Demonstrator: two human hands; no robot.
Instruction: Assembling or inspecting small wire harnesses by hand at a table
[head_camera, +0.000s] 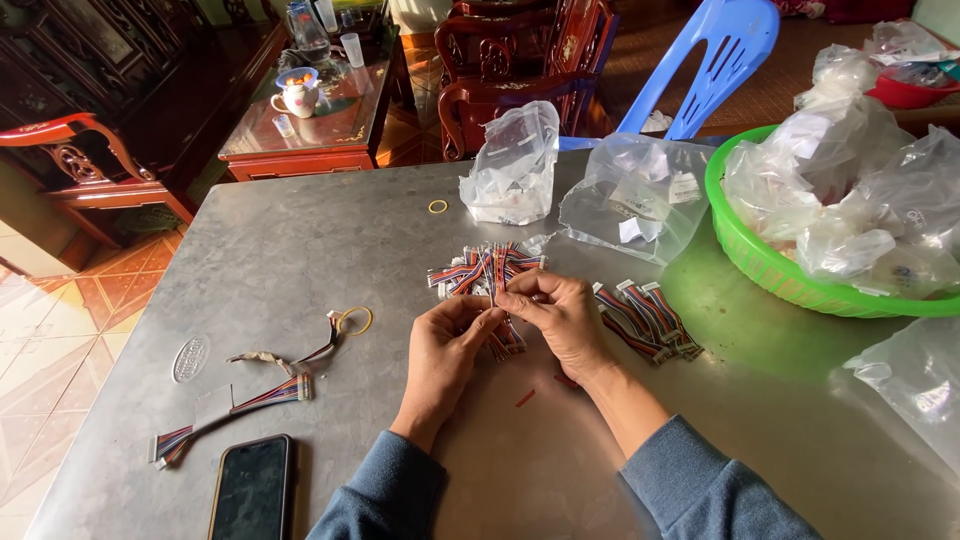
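Pinched between both hands is a bundle of striped ribbon cables (488, 275), mid-table: the left hand (445, 345) grips its lower end, the right hand (562, 318) closes over the top. Looks like gathering and squaring a bunch; binding needs a yellow rubber band (355, 320), lying left. Clear plastic bags (515, 165) sit toward the far edge, a green basket (765, 265) at the right edge.
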